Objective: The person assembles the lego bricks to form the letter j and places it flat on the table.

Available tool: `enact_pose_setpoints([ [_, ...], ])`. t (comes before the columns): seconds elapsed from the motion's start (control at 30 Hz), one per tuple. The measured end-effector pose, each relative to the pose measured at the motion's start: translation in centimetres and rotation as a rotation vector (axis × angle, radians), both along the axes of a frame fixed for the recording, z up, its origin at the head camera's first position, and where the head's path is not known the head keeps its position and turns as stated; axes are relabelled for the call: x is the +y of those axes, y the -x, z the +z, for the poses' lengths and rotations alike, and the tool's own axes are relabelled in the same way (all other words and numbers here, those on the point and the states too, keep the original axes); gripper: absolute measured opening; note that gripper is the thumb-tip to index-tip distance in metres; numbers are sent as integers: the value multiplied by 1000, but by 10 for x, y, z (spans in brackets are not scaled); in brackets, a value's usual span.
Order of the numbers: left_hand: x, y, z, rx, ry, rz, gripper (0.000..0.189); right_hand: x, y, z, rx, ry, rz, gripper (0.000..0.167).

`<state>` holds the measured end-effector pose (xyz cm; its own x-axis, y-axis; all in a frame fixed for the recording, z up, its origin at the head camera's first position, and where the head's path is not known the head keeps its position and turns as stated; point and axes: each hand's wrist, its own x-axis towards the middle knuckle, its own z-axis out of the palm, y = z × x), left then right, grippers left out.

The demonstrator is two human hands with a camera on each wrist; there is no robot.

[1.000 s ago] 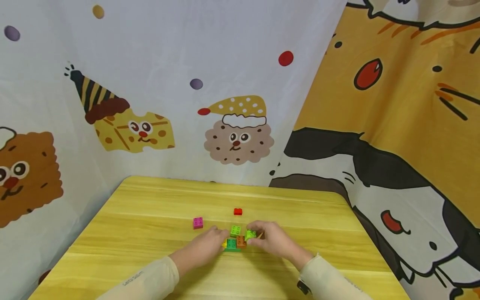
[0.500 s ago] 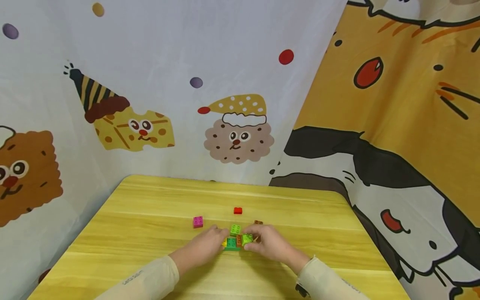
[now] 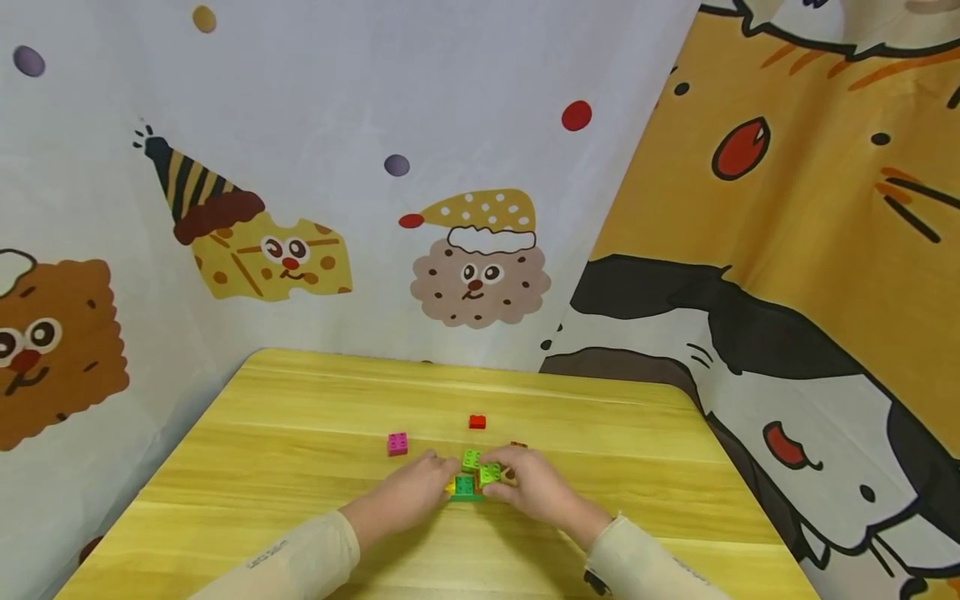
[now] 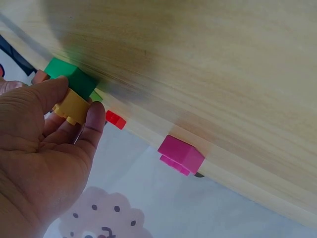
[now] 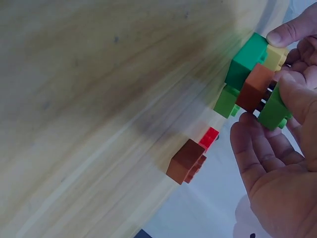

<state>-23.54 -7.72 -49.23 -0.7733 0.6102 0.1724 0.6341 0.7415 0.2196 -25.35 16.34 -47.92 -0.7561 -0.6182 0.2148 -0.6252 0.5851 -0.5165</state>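
Note:
Mid-table in the head view, a dark green brick (image 3: 464, 486) carries a yellow brick (image 4: 73, 106) and a brown brick (image 5: 256, 88) side by side. My left hand (image 3: 408, 497) pinches the yellow brick between thumb and fingers, the thumb also at the green brick's edge. With thumb and fingertips my right hand (image 3: 543, 487) holds a light green brick (image 5: 274, 109), studs up, close over the brown brick; in the right wrist view a narrow gap shows the brown studs. A second light green brick (image 3: 472, 459) lies just behind the stack.
A pink brick (image 3: 397, 443) lies on the wooden table (image 3: 300, 417) to the left. Farther back is a red brick (image 3: 477, 422). Another brown brick (image 5: 187, 161) lies beyond my right hand. A cartoon-printed curtain (image 3: 300, 125) hangs behind the table.
My right hand has moved left with the light green brick, from beside the brown brick to over it. The farther brown brick has come into sight. My left hand stays in place.

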Motion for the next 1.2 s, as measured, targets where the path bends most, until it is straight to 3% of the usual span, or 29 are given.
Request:
enact_pose_setpoints([
  [0.23,0,0,-1,14,2,-8,35,-2,4,-6,-1,46,9,40],
  [0.57,1,1,0,0,19,5,35,-5,8,-7,-100,78,-22,37],
  [0.73,2,-1,0,-10,2,2,33,-4,7,-13,-153,146,-26,39],
  [1.0,1,1,2,-1,0,-2,32,-7,9,-15,-128,158,-16,38],
  [1.2,1,2,7,-51,-31,10,31,-7,10,-14,-146,160,-22,37],
])
